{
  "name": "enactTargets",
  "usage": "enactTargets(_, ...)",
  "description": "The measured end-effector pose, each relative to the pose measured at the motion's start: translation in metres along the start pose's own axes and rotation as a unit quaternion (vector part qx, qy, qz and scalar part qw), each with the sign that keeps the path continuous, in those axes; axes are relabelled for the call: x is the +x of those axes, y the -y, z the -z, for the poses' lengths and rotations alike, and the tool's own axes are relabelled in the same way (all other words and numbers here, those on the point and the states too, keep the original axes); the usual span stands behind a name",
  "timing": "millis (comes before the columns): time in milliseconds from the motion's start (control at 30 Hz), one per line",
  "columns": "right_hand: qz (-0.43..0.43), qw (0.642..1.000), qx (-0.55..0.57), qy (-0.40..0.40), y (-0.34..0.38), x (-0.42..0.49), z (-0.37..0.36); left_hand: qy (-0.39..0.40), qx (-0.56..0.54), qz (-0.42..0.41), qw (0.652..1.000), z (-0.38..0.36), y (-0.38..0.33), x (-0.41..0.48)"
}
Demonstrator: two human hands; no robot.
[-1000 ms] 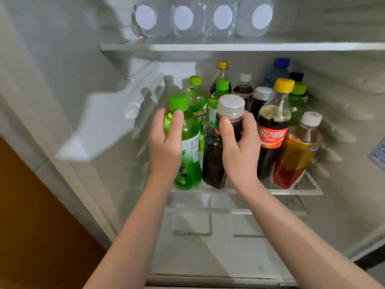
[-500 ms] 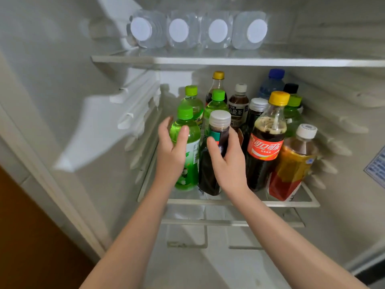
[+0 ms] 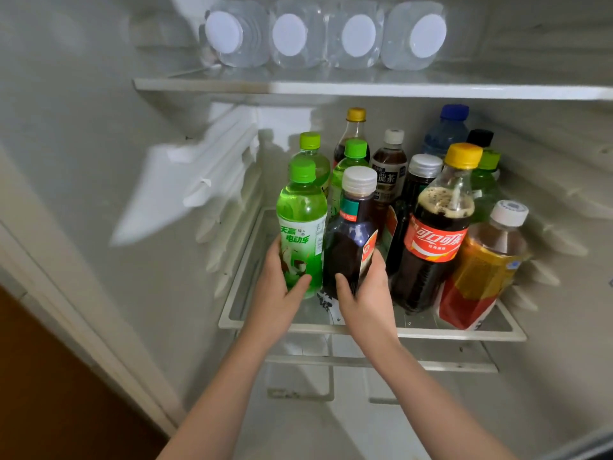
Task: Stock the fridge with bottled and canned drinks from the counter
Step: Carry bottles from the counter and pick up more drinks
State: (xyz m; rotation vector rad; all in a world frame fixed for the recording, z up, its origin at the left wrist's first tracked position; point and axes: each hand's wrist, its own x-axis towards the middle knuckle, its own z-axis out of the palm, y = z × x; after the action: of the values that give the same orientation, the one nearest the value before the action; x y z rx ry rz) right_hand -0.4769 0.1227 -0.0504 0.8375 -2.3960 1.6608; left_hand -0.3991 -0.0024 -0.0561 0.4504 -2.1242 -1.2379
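The open white fridge (image 3: 99,161) holds a white-rimmed glass shelf (image 3: 431,333) crowded with upright bottles. At its seven o'clock is a green plastic bottle with a green cap (image 3: 300,227). The left hand (image 3: 275,293) curls its fingers round the base. At that bottle's three o'clock, touching it, is a dark-brown plastic bottle with a white cap (image 3: 348,247), which the right hand (image 3: 365,293) fingers grip low.

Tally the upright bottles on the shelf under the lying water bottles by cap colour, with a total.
Green caps: 4
White or silver caps: 4
Yellow caps: 2
Blue cap: 1
Black cap: 1
Total: 12 bottles
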Motion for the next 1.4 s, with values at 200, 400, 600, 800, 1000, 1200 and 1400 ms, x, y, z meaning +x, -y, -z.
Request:
enactTargets(200, -0.026, 0.999, -0.033, 0.006, -0.004, 0.022, -0.012, -0.007, 0.010, 0.013, 1.000, -0.007, 0.000, 0.028)
enactTargets(400, -0.056, 0.997, -0.053, 0.017, -0.002, 0.046, -0.018, -0.025, 0.015, 0.020, 0.999, -0.016, 0.006, 0.053)
enactTargets(600, -0.090, 0.992, -0.078, 0.030, -0.004, 0.064, -0.026, -0.032, 0.018, 0.042, 0.998, -0.023, 0.010, 0.077)
enactTargets(800, -0.086, 0.994, -0.054, 0.033, -0.008, 0.064, -0.025, -0.036, 0.017, 0.058, 0.998, -0.027, 0.011, 0.079)
enactTargets(1000, -0.109, 0.994, -0.005, 0.029, -0.004, 0.048, -0.012, -0.070, 0.027, 0.087, 0.993, -0.022, 0.001, 0.048)
enactTargets(1200, -0.072, 0.994, 0.059, 0.064, -0.003, -0.021, 0.025, -0.127, -0.072, -0.016, 0.989, -0.016, -0.019, -0.041)
enactTargets(1400, -0.025, 0.999, 0.024, 0.002, -0.029, -0.113, 0.084, -0.001, -0.114, -0.045, 0.992, -0.038, -0.011, -0.128)
